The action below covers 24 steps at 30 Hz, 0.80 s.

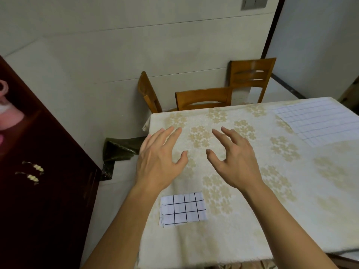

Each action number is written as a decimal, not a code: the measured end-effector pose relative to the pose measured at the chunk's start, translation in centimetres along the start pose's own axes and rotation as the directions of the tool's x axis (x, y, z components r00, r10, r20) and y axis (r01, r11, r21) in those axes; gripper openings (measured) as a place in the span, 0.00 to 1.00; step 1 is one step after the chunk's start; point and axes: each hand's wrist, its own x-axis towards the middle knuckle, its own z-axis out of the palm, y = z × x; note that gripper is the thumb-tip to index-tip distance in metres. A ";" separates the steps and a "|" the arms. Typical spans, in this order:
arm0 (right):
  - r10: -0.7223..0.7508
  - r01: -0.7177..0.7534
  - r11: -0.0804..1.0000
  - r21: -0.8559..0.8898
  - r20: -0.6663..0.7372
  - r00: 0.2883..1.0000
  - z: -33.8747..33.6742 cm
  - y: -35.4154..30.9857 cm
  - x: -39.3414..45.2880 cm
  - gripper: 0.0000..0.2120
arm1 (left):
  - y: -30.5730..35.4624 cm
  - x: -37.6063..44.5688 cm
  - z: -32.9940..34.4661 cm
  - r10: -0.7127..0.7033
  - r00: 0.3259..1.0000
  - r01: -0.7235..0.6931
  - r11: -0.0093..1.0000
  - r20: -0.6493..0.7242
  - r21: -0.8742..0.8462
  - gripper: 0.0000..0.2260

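Observation:
My left hand (159, 154) and my right hand (235, 156) are stretched out side by side over the left part of a table covered with a cream flowered cloth (252, 200). Both hands have spread, relaxed fingers and hold nothing. A small folded white cloth with a black grid (182, 209) lies on the table below my left wrist, apart from it. A larger white grid-patterned cloth (318, 121) lies spread at the table's far right corner.
Three wooden chairs (204, 98) stand at the table's far side against a tiled wall. A dark wooden cabinet (38, 171) stands to the left. A dark green cloth (120, 150) lies on the floor between cabinet and table.

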 end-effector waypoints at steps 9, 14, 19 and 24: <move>0.074 -0.074 0.997 0.005 -0.005 0.997 -0.8 1.5 -2.5 0.33 | 1.8 -0.7 1.6 0.045 0.998 -0.044 0.999 0.052 -0.023 0.30; 0.188 -0.189 0.982 -0.002 -0.064 0.980 -1.4 1.1 -4.8 0.32 | 2.3 -0.9 2.1 0.163 0.982 -0.155 0.984 0.099 -0.082 0.29; 0.306 -0.314 0.949 -0.044 -0.126 0.944 -2.2 0.4 -8.4 0.32 | 2.4 -1.5 2.9 0.301 0.944 -0.281 0.948 0.136 -0.147 0.29; 0.398 -0.417 0.905 -0.082 -0.178 0.900 -2.4 -0.5 -12.2 0.32 | 3.1 -2.8 3.2 0.399 0.901 -0.359 0.906 0.168 -0.224 0.29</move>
